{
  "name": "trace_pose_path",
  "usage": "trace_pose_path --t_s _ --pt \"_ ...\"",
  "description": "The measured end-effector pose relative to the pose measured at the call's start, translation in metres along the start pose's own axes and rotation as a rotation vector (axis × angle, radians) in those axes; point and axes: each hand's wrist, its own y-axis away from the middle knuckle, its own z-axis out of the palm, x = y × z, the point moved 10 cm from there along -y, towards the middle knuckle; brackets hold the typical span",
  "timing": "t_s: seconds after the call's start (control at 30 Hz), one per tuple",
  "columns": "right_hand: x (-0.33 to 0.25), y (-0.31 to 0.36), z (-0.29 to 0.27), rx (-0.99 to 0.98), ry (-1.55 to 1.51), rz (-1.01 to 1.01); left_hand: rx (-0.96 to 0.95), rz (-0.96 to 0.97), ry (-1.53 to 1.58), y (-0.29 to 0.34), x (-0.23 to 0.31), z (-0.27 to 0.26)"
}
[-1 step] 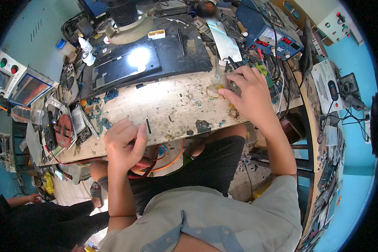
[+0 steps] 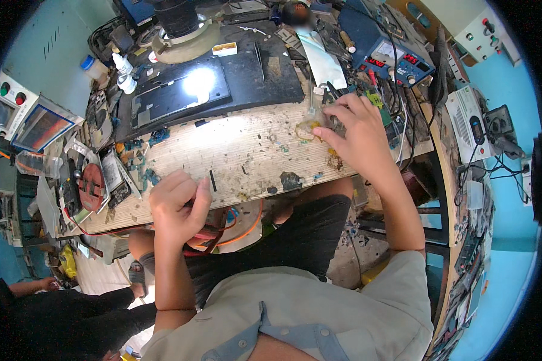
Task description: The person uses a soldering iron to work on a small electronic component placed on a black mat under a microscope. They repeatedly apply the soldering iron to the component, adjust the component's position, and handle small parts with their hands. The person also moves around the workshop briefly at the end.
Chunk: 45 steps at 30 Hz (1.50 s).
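My left hand rests at the front edge of the wooden worktop, fingers curled in and thumb against them, with nothing visible in it. A thin black strip lies just beside it. On the right side of the worktop, my right hand curves its thumb and fingers round a small clear bottle, partly hidden by the hand. A yellowish ring-shaped stain or residue shows by the thumb. Farther back, a dark phone-like panel lies on a black mat, under a bright glare.
A microscope stands over the mat, near tweezers and a small white box. White bottles and loose parts crowd the left. At back right sits a blue power unit with cables. Another person's legs show lower left.
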Motion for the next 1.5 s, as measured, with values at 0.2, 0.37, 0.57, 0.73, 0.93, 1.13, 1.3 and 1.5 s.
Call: trace_pose_path --t_s 0.2,0.37,0.57,0.73,0.93,1.13,1.3,1.5 --pt "0.008 -0.014 0.011 -0.032 -0.037 0.037 0.018 0.000 0.026 -0.001 -0.002 -0.001" --pt "0.011 -0.026 0.015 -0.127 -0.107 0.033 0.029 0.015 0.028 -0.001 -0.001 -0.003" --pt "0.041 -0.033 0.020 -0.205 -0.336 0.240 0.033 -0.003 0.062 0.000 -0.002 -0.004" --pt "0.080 -0.028 -0.009 0.058 -0.531 0.384 0.028 0.024 0.043 -0.002 0.001 -0.004" --pt "0.082 -0.024 -0.020 -0.006 -0.505 0.342 0.025 0.019 0.031 0.000 0.003 -0.004" --pt "0.067 -0.022 0.009 -0.178 -0.314 0.273 -0.017 0.016 0.030 -0.004 0.004 0.009" --pt "0.044 -0.032 0.007 -0.091 -0.164 0.177 -0.115 -0.013 0.090 -0.024 0.035 0.038" --pt "0.027 -0.029 0.008 -0.017 0.108 0.072 -0.222 0.033 0.029 -0.068 0.055 0.112"
